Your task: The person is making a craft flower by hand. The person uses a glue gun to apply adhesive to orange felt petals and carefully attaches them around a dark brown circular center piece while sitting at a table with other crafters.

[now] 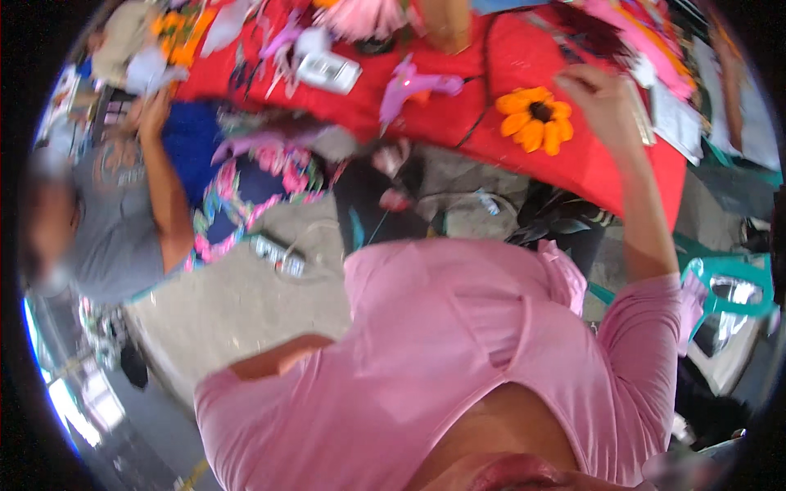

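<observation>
My right hand (596,102) is raised over the right end of the red-covered table (442,135). Its fingers are curled together, and whatever they may hold is too small and blurred to make out. Just left of it lies an orange cloth-like flower (536,120) with a dark centre. A purple glue gun (412,88) rests farther left on the red cover, its nozzle toward the near edge. My left arm bends down beside my body, and the left hand is hidden from sight.
Dark red feathery material (585,33) and white papers (675,119) surround the table's right end. A white device (329,72) lies at left. Another person (123,213) sits there, handling a white piece. A power strip (278,254) is on the floor; a green chair (729,286) stands right.
</observation>
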`<state>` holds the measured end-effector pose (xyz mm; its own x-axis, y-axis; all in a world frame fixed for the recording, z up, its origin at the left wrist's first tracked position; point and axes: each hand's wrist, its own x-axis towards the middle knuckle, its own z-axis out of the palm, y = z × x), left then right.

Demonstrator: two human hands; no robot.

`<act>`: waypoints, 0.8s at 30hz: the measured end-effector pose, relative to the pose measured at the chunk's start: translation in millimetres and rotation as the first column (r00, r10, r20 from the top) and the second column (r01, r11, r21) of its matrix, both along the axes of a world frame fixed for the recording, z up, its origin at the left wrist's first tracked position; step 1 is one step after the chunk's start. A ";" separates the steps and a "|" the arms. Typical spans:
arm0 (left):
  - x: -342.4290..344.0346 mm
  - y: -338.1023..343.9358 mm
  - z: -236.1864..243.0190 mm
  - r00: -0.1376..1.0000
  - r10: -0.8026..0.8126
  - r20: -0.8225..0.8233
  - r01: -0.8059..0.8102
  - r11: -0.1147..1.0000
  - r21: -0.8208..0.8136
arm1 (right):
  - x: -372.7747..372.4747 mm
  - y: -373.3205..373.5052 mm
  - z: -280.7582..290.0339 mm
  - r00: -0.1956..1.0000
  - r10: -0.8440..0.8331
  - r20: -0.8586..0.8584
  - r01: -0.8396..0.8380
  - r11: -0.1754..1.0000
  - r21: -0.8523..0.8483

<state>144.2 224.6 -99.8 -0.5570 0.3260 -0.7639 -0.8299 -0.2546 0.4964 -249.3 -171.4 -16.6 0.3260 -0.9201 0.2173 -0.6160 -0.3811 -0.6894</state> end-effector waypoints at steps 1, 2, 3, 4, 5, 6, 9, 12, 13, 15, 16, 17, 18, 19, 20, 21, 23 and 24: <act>1.5 3.0 0.3 0.999 0.032 0.037 -0.032 0.999 0.007 | -0.3 -2.1 -3.9 0.999 0.007 0.040 -0.007 1.000 0.004; 4.6 4.4 0.9 0.997 0.050 0.067 -0.051 0.999 0.014 | 0.6 -0.5 0.5 0.998 0.030 0.058 -0.029 0.999 -0.012; 6.9 1.9 -0.9 0.994 0.063 0.093 -0.065 0.998 0.020 | 0.4 -1.8 -3.8 0.994 0.057 0.091 -0.050 0.996 -0.073; 9.1 -0.9 -1.6 0.992 0.067 0.111 -0.070 0.997 0.022 | 2.4 0.3 -0.8 0.989 0.073 0.128 -0.066 0.996 -0.057; 11.0 -2.8 -3.4 0.989 0.072 0.127 -0.075 0.997 0.023 | 5.1 2.0 0.5 0.990 0.077 0.122 -0.074 0.997 -0.029; 13.0 -6.8 -4.7 0.987 0.077 0.139 -0.081 0.997 0.019 | 6.5 1.9 -0.5 0.965 0.153 0.211 -0.147 0.988 -0.046; 17.2 -21.8 -5.8 0.981 0.080 0.175 -0.083 0.997 0.008 | 9.9 4.4 2.1 0.965 0.129 0.228 -0.144 0.988 0.051; 19.3 -39.1 -4.9 0.975 0.096 0.198 -0.097 0.995 -0.006 | 8.2 4.4 2.8 0.973 0.055 0.223 -0.077 0.993 0.092; 20.1 -45.4 -6.3 0.975 0.100 0.197 -0.098 0.995 -0.021 | 7.9 4.4 2.8 0.971 0.068 0.230 -0.089 0.992 0.084; 19.8 -49.1 -6.0 0.971 0.119 0.206 -0.113 0.993 -0.039 | 8.1 4.6 1.0 0.968 0.072 0.240 -0.091 0.993 0.069; 19.2 -48.4 -6.5 0.970 0.125 0.210 -0.118 0.992 -0.044 | 6.8 4.6 2.1 0.969 0.068 0.239 -0.085 0.995 0.060; 18.6 -48.1 -6.2 0.968 0.136 0.213 -0.129 0.991 -0.043 | 6.2 5.1 4.5 0.969 0.067 0.238 -0.087 0.994 0.072; 18.4 -41.8 -6.5 0.965 0.147 0.219 -0.143 0.989 -0.035 | 7.7 7.5 4.7 0.969 0.068 0.237 -0.092 0.992 0.092; 18.4 -37.9 -6.6 0.962 0.154 0.224 -0.151 0.988 -0.029 | 8.9 9.4 12.6 0.984 0.057 0.170 -0.083 0.984 0.155; 19.6 -33.7 -7.5 0.960 0.164 0.228 -0.162 0.986 -0.027 | 8.6 7.9 12.2 0.984 0.057 0.170 -0.083 0.985 0.154; 18.6 -33.4 -7.4 0.959 0.169 0.228 -0.169 0.985 -0.023 | 7.4 6.9 11.4 0.982 0.058 0.181 -0.085 0.986 0.146; 20.2 -30.1 -7.4 0.955 0.177 0.237 -0.177 0.984 -0.020 | 6.2 6.7 10.0 0.980 0.058 0.193 -0.086 0.986 0.140; 17.5 -30.9 -6.2 0.954 0.184 0.235 -0.184 0.983 -0.025 | 6.3 6.3 10.2 0.982 0.055 0.179 -0.081 0.987 0.139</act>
